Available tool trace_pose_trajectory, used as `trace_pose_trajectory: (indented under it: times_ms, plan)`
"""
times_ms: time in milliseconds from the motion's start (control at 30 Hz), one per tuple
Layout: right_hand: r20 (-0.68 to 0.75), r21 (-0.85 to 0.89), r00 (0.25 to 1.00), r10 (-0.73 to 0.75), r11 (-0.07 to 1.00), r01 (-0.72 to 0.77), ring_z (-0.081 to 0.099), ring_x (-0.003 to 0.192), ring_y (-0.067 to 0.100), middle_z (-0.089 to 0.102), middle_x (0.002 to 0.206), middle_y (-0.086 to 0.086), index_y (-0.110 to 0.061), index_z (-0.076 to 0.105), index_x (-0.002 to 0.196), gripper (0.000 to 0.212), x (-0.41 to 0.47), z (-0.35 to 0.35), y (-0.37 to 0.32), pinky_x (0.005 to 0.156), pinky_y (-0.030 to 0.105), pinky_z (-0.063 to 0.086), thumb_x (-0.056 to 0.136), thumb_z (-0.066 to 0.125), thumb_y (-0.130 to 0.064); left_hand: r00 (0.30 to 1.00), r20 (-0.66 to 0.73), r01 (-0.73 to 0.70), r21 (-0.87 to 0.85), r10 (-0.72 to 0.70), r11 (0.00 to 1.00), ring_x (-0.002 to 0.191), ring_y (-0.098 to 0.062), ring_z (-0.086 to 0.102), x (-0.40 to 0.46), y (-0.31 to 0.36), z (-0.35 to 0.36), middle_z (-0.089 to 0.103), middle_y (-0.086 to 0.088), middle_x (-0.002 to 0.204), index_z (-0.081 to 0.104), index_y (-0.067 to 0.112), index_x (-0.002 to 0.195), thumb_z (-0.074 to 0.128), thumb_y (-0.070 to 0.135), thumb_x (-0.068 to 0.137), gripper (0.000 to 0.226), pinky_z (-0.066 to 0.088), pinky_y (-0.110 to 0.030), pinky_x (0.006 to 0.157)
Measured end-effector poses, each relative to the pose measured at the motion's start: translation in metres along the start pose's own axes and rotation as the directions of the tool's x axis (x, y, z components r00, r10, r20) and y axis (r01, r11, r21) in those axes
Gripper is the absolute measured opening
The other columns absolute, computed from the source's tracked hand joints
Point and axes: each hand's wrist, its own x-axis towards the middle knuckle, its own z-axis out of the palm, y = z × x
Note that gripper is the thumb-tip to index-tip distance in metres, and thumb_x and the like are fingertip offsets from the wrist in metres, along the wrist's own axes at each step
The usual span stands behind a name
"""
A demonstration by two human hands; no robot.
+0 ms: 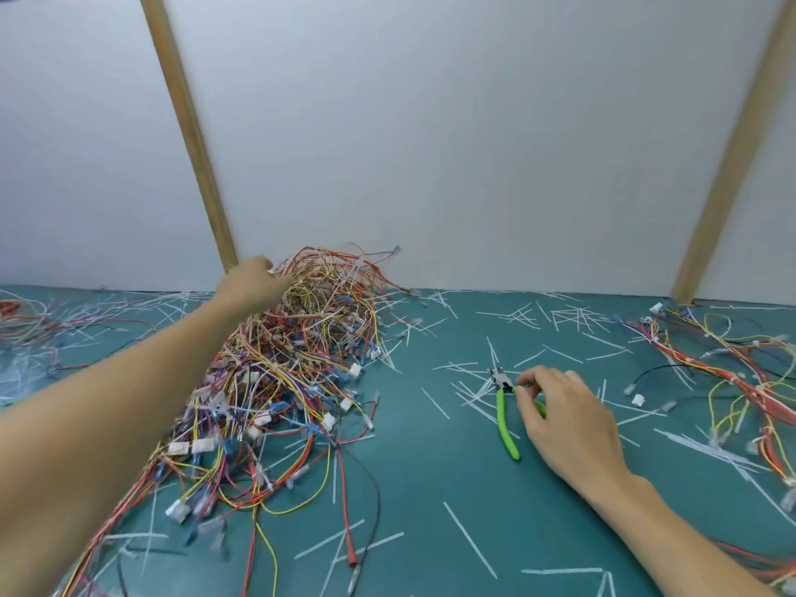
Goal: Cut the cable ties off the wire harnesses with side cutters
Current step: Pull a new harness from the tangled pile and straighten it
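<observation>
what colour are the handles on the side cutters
Bright green, seen in the head view: side cutters lying on the teal mat beside the right hand.

A tall tangled pile of wire harnesses [284, 372] fills the left of the green mat [430, 489]. More harnesses [732, 381] crowd the right edge. Between them lies open mat, strewn only with flat cut cable ties [471, 540]. A white wall [430, 144] closes off the far side.
</observation>
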Motion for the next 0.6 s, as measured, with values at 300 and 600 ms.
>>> trace_pose_trajectory:
  times_ms: [300, 600]
  plan:
    - [0.0, 0.024, 1.0, 0.02, 1.0, -0.02, 0.053, 0.088, 0.005, 0.061, 0.083, -0.021, -0.035, 0.063, 0.095, 0.007, 0.004, 0.002, 0.005, 0.06, 0.03, 0.048, 0.1, 0.057, -0.033, 0.997, 0.055, -0.061, 0.043, 0.059, 0.997, 0.104, -0.026, 0.061, 0.03, 0.012, 0.009, 0.071, -0.007, 0.116, 0.07, 0.015, 0.121, 0.056, 0.059, 0.095, 0.053, 0.047, -0.041, 0.095]
    - [0.014, 0.051, 0.998, 0.064, 0.997, -0.065, 0.052, 0.089, 0.003, 0.062, 0.085, -0.02, -0.038, 0.061, 0.093, 0.011, 0.008, 0.004, 0.009, 0.057, 0.021, 0.037, 0.101, 0.054, -0.035, 0.942, -0.127, -0.249, 0.353, 0.31, 0.902, 0.081, -0.029, 0.06, 0.037, 0.048, 0.024, 0.063, -0.007, 0.08, 0.064, 0.009, 0.082, 0.068, 0.045, 0.086, 0.036, 0.046, -0.036, 0.07]
